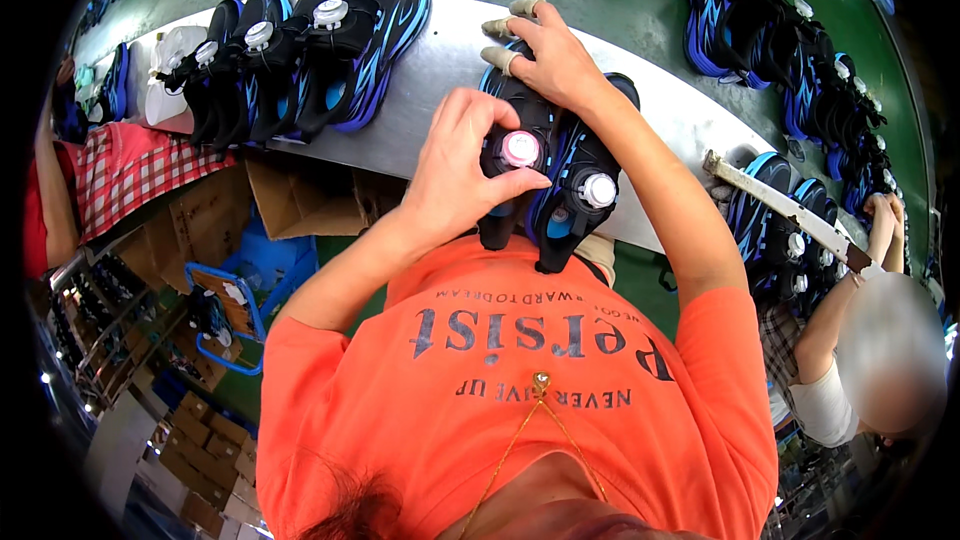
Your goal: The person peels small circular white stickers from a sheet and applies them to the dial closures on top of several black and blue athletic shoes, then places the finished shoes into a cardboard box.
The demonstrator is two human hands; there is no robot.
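Observation:
Two black sneakers with blue and purple soles stand side by side at the edge of the metal table, close to my body. On the left sneaker (510,90) sits a round white dial with a pinkish top (520,148). The thumb and fingers of my left hand (455,165) close around this dial. My right hand (555,55) lies over the toe of the same sneaker, its fingers curled across the far end. Pale finger covers sit on several of its fingertips. The right sneaker (572,155) has a white dial (598,190) and stands untouched beneath my right forearm.
Several matching sneakers (365,50) line the metal table (460,40) to the left. More shoes (790,60) stand on the green surface (640,15) at the right. A co-worker's hands (885,220) are by the shoes there. Cardboard boxes (300,195) and a blue chair (265,265) are below left.

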